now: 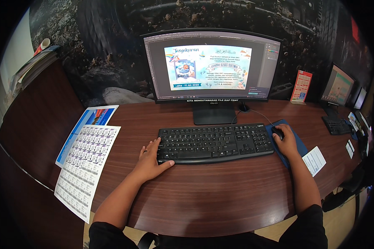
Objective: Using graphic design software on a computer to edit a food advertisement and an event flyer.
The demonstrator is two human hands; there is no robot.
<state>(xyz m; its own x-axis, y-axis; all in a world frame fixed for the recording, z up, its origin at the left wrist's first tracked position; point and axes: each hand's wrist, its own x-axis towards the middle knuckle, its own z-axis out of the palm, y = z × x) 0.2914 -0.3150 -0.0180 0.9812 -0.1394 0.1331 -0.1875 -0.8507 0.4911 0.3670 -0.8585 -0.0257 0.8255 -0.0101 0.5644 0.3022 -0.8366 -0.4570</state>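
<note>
My right hand (pixel 287 145) is curled over a black corded computer mouse (pixel 277 132), which sits on a dark blue mouse pad (pixel 300 146). At the left end of a black keyboard (pixel 212 143), my left hand (pixel 149 164) rests with its fingers apart, fingertips at the keyboard's left edge and thumb along its front edge. A ring shows on one of its fingers. Behind the keyboard stands a wide black monitor (pixel 210 66). Its screen shows a design program with a light blue card layout, including a picture of a sleeping baby.
Printed sheets (pixel 87 166) overlap at the desk's left edge, beside a brown partition (pixel 33 112). A red desk calendar (pixel 301 87) stands right of the monitor. A white paper (pixel 314 161) lies by my right forearm. Farther right are a second monitor (pixel 338 86) and keyboard (pixel 335 125).
</note>
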